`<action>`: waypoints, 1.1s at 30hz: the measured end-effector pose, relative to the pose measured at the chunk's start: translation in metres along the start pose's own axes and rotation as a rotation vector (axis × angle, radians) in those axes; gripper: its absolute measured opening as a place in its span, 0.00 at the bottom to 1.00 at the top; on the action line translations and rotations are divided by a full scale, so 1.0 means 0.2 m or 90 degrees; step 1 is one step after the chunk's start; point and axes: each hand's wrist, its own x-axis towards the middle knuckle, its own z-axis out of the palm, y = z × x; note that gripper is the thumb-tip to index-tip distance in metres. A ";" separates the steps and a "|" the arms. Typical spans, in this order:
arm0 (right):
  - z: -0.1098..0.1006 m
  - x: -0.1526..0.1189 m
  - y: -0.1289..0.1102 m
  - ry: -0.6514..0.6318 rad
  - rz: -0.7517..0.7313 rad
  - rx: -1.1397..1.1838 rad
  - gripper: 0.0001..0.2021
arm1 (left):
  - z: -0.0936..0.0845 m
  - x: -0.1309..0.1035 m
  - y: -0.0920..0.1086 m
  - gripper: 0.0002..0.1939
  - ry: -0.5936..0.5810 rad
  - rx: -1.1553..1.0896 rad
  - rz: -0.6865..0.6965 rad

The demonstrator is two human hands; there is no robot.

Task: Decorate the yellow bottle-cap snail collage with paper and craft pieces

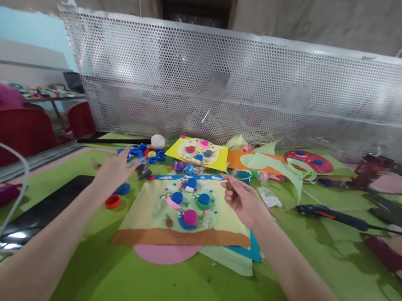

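Note:
A craft sheet point(141, 207) of pale yellow paper lies in front of me, with a brown strip along its near edge and a blue strip at the top. Blue and magenta bottle caps point(190, 216) sit on it among small modelled shapes. My right hand point(242, 200) is over the sheet's upper right corner, thumb and fingers pinched together; whatever they hold is too small to make out. Left of the sheet, my left hand point(114, 171) is smeared by motion, its thumb apart from the fingers. It is nearest a heap of blue caps point(136, 152). A red cap point(112, 202) lies below it.
Behind the sheet lies a yellow card point(218, 155) with caps on a round piece. Pale green paper scraps point(276, 168) are to its right. A glue gun point(333, 216) with a cord rests at right. At left is a black phone-like slab point(48, 209). A perforated metal panel point(253, 88) stands behind.

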 end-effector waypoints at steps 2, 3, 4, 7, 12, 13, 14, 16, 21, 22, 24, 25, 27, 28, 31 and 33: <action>0.01 -0.01 0.01 -0.012 0.014 -0.008 0.11 | 0.03 0.04 -0.06 0.27 -0.020 -0.017 -0.008; 0.02 -0.01 0.02 -0.019 0.022 -0.013 0.11 | 0.04 0.04 -0.07 0.24 -0.025 -0.025 -0.009; 0.03 -0.02 0.02 -0.026 0.031 -0.018 0.12 | 0.05 0.04 -0.07 0.22 -0.029 -0.035 -0.010; 0.05 -0.03 0.03 -0.038 0.055 -0.042 0.08 | 0.04 0.03 -0.05 0.16 -0.027 -0.068 -0.007; 0.06 -0.06 0.03 -0.053 0.085 -0.092 0.13 | -0.06 -0.01 0.04 0.11 0.026 -0.138 0.004; 0.06 -0.06 0.03 -0.064 0.087 -0.103 0.13 | -0.09 -0.02 0.07 0.10 0.038 -0.153 0.011; 0.06 -0.06 0.03 -0.078 0.088 -0.116 0.14 | -0.12 -0.05 0.11 0.09 0.052 -0.175 0.021; 0.08 -0.07 0.04 -0.104 0.083 -0.138 0.14 | -0.16 -0.11 0.19 0.05 0.071 -0.231 0.055; 0.12 -0.11 0.05 -0.160 0.089 -0.184 0.19 | -0.18 -0.27 0.37 0.10 0.013 -0.414 0.139; 0.12 -0.12 0.04 -0.173 0.101 -0.196 0.20 | -0.17 -0.30 0.40 0.10 -0.011 -0.436 0.147; 0.13 -0.13 0.04 -0.191 0.124 -0.212 0.21 | -0.16 -0.33 0.43 0.09 -0.043 -0.472 0.157; 0.12 -0.13 0.04 -0.196 0.135 -0.213 0.21 | -0.16 -0.35 0.44 0.08 -0.049 -0.485 0.161; 0.11 -0.12 0.05 -0.202 0.155 -0.212 0.20 | -0.16 -0.37 0.46 0.07 -0.048 -0.503 0.170; 0.10 -0.12 0.05 -0.202 0.163 -0.207 0.19 | -0.16 -0.38 0.46 0.07 -0.044 -0.504 0.176; 0.10 -0.12 0.07 -0.178 0.159 -0.187 0.14 | -0.16 -0.41 0.48 0.06 -0.019 -0.474 0.243; 0.11 -0.14 0.07 -0.167 0.157 -0.213 0.10 | -0.15 -0.43 0.49 0.06 0.025 -0.442 0.332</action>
